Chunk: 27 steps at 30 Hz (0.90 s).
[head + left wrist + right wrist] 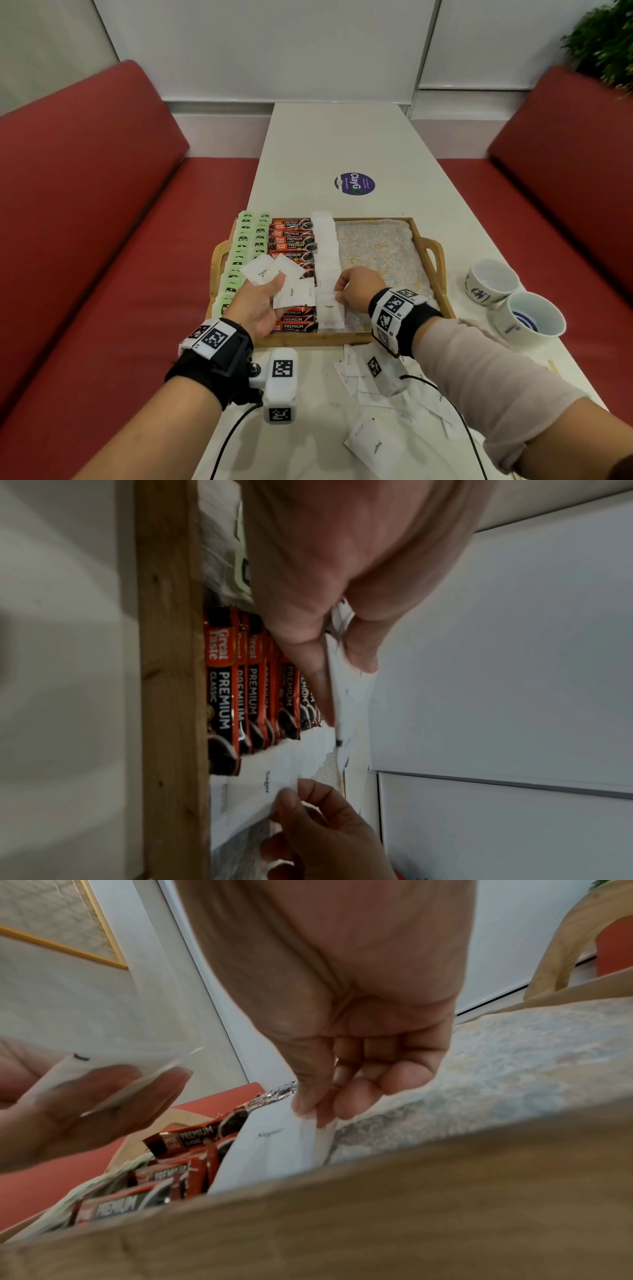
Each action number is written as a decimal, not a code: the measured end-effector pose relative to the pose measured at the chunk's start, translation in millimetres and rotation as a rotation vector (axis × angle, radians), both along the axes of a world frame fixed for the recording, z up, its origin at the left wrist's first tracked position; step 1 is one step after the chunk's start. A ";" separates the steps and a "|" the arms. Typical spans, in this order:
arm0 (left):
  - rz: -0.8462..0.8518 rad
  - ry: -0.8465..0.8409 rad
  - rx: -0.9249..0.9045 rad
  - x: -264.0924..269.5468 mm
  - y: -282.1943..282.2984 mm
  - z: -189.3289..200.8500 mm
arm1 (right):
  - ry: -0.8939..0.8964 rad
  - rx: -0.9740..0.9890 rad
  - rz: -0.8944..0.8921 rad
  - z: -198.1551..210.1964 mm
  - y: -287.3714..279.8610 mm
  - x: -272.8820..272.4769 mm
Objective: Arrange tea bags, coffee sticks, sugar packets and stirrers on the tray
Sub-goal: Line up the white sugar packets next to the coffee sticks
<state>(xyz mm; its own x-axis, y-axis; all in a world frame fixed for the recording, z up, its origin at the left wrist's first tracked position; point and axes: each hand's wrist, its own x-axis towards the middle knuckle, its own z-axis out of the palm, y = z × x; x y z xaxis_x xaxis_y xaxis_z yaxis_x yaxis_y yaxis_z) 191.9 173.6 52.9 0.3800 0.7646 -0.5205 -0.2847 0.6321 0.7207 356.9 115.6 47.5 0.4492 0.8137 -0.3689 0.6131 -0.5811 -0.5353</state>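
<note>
A wooden tray (445, 301) holds green tea bags (239, 253) in rows at its left, red coffee sticks (291, 240) beside them, then a column of white sugar packets (325, 246). My left hand (263, 301) hovers over the coffee sticks and grips a fan of sugar packets (274, 274), whose edges show in the left wrist view (342, 685). My right hand (356, 287) pinches the edge of one sugar packet (329, 310) at the near end of the white column, thumb and forefinger closed on it (274, 1139). No stirrers are visible.
The tray's right half shows a bare speckled liner (376, 246). Loose sugar packets (370, 445) lie on the white table in front of the tray. Two white cups (527, 318) stand to the right. Red benches (85, 240) flank the table.
</note>
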 end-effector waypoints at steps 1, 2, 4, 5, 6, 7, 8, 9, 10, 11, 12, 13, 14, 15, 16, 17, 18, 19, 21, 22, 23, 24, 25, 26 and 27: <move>-0.002 0.002 0.001 0.2 -0.5 0.3 | 0.005 0.003 -0.001 -0.8 0.2 -0.4; -0.002 0.002 0.002 0.4 -0.7 0.4 | 0.003 0.004 -0.002 -0.9 0.0 -0.5; -0.007 -0.002 0.001 0.1 -1.0 1.1 | -0.019 0.010 -0.002 0.1 -0.5 0.3; -0.009 -0.002 0.000 0.2 -1.1 1.3 | -0.038 0.019 -0.011 1.3 -0.8 1.4; -0.009 0.001 -0.003 -0.2 -1.2 1.7 | -0.053 0.030 -0.030 2.9 -1.3 2.6; -0.006 0.004 -0.007 -0.6 -1.2 1.5 | -0.055 0.043 -0.058 4.3 -1.8 4.1; -0.003 0.004 -0.009 -0.8 -1.2 1.1 | -0.045 0.054 -0.090 5.8 -2.6 5.5; -0.003 0.005 -0.008 -0.8 -1.3 0.5 | -0.033 0.056 -0.114 7.2 -3.3 6.5; -0.003 0.008 -0.007 -0.7 -1.5 -0.1 | -0.026 0.053 -0.126 8.8 -4.1 6.7; -0.003 0.009 -0.006 -0.4 -1.8 -0.4 | -0.024 0.048 -0.128 9.8 -4.6 6.3; 0.000 0.011 -0.007 0.2 -2.2 -0.6 | -0.024 0.044 -0.126 10.4 -4.5 5.4; 0.000 0.012 -0.008 0.8 -2.8 -0.5 | -0.021 0.044 -0.124 10.2 -4.1 3.9; -0.002 0.013 -0.007 1.3 -3.3 0.0 | -0.016 0.045 -0.121 10.0 -2.9 2.0; -0.004 0.013 -0.006 1.9 -4.1 0.8 | -0.012 0.047 -0.118 9.6 -2.3 0.4; -0.006 0.010 -0.006 2.0 -5.0 1.8 | -0.007 0.049 -0.116 9.5 -1.5 -0.7; -0.007 0.009 -0.008 2.2 -5.7 2.3 | -0.003 0.051 -0.117 9.8 -1.0 -1.4; -0.008 0.008 -0.011 2.1 -6.2 2.5 | 0.000 0.053 -0.117 10.5 -1.3 -1.5; -0.010 0.007 -0.014 2.0 -6.9 2.8 | 0.002 0.054 -0.116 11.1 -1.7 -1.5; -0.014 0.004 -0.012 1.9 -8.3 3.5 | 0.001 0.071 -0.116 12.8 -2.7 -2.0; -0.019 0.007 -0.007 1.9 -9.0 3.7 | 0.000 0.097 -0.115 13.2 -2.7 -2.6; -0.027 0.012 0.001 2.1 -9.5 3.6 | 0.006 0.131 -0.107 14.2 -2.8 -3.8; -0.038 0.017 0.012 2.6 -9.9 3.1 | 0.023 0.163 -0.090 15.9 -2.3 -5.8; -0.056 0.025 0.028 3.1 -10.8 2.6 | 0.045 0.183 -0.060 17.5 -1.8 -8.0; -0.081 0.035 0.046 3.9 -11.8 2.0 | 0.070 0.192 -0.024 19.4 -0.8 -10.3; -0.106 0.043 0.063 4.8 -13.0 1.1 | 0.096 0.194 0.002 21.3 -0.3 -13.0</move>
<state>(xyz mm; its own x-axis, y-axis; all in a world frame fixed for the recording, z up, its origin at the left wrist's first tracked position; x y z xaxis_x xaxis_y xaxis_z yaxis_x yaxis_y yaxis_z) 196.7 160.6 53.9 0.4385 0.7532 -0.4903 -0.1869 0.6100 0.7700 343.9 115.3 68.9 0.4175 0.8747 -0.2462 0.5552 -0.4600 -0.6929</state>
